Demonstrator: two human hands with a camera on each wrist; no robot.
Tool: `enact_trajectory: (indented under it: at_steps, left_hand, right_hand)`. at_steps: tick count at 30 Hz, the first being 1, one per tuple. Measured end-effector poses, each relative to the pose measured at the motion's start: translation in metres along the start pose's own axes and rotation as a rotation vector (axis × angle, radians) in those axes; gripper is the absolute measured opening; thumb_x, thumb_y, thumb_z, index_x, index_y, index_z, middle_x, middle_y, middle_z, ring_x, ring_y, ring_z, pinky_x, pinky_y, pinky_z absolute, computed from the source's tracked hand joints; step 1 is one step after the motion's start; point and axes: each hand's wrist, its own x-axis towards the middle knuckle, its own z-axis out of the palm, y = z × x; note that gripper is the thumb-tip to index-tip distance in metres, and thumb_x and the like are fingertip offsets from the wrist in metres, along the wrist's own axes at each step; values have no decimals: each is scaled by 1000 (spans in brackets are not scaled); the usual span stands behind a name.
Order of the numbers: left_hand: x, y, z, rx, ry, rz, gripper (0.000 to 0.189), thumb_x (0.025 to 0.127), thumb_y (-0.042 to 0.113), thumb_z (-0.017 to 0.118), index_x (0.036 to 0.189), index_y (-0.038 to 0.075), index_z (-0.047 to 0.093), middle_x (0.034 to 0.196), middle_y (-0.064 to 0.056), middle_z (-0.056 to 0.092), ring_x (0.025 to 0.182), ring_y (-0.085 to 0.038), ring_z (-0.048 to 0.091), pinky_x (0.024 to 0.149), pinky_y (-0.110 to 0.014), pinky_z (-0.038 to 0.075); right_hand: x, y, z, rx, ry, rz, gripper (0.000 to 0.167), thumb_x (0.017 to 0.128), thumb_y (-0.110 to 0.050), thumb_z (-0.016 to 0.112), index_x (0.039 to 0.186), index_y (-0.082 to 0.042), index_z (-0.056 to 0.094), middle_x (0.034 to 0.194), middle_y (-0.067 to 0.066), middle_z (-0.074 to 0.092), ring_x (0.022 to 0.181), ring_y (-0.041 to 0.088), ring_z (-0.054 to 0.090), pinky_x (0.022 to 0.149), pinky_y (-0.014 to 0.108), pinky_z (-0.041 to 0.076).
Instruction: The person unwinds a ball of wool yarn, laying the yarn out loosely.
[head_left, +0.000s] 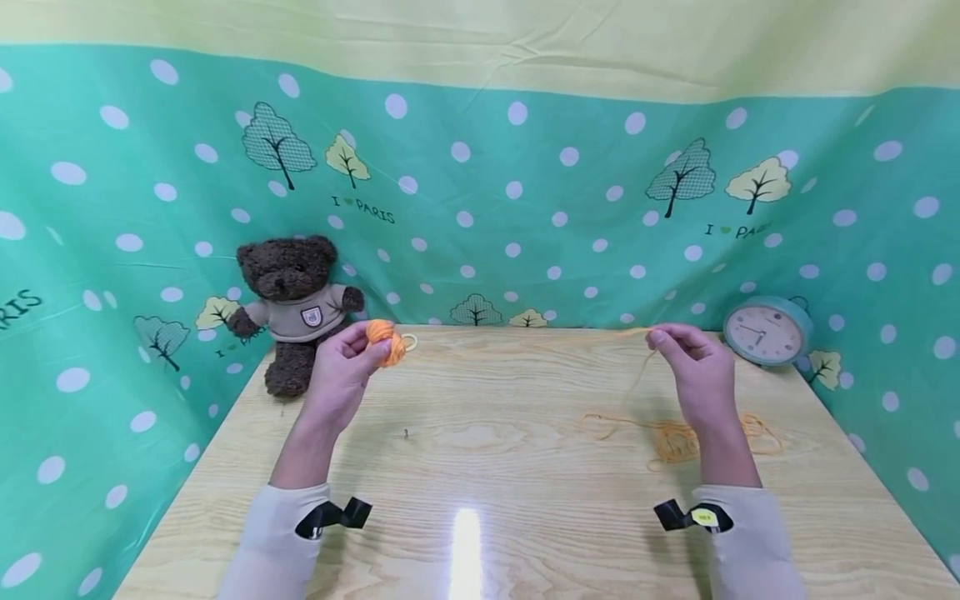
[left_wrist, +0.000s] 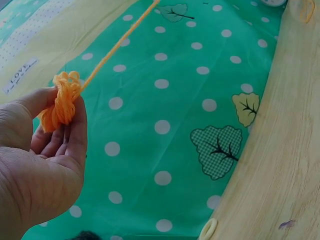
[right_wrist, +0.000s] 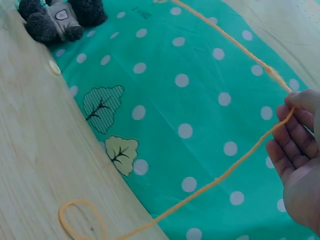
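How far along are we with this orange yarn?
Apparently done: a thick, looped bundle is formed, pinched in the left hand. In hand: a strand runs from that bundle to the right hand, which pinches it. Remaining: loose yarn lies in tangled loops on the table, so if this is winding, some likely still has to go on; how much, I can't tell.

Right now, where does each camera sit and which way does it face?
Head: head-worn, facing forward and down at the table; left hand, right hand, sleeves show.
Left wrist: on it, facing the left hand pinching a yarn bundle.
Right wrist: on it, facing the right hand pinching the strand.
Both wrist views share dotted cloth, table.
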Motion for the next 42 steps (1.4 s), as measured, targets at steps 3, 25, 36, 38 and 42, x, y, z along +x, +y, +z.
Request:
enact_trajectory:
  at_steps: [3,25,36,38,42]
  left_hand:
    - [0,1,-1,-7,0,1,23,98,0,67,114,15,70,100,6,74,89,-4,70,80,-16,58]
    - [2,-1,-3,-20,11,-5,23,98,0,67,114,15,70,100,6,75,90,-4,71,80,-16,59]
    - [1,1,-4,-9,22,-21,24,97,2,69,119,12,68,103,6,74,93,-4,70,82,-16,59]
    - [0,1,-5,-7,24,-21,24,98,2,69,119,12,68,103,6,73,93,-4,70,82,-16,59]
    - [-1,2,-5,-9,27,-17,24,98,1,69,117,14,68,103,6,73,93,-4,71,81,-16,59]
  right_hand:
    - [1,-1,-4,26,27,-7,22,97,-17,74,108,1,74,91,-7,74,90,8,66,86,13,53]
    - [4,-6,-41,99,165,42,29,96,-16,74,114,7,71,91,-3,73,93,13,64,91,14,51]
    - [3,-1,-69,107,161,0,28,94,-9,74,113,11,71,90,-2,74,90,12,65,85,12,54]
    - [3,0,-75,99,159,6,26,95,-9,74,113,9,71,90,-4,75,89,10,65,84,11,54]
    - [4,1,-85,105,178,14,22,95,-8,74,111,6,73,88,-5,76,88,8,66,83,10,54]
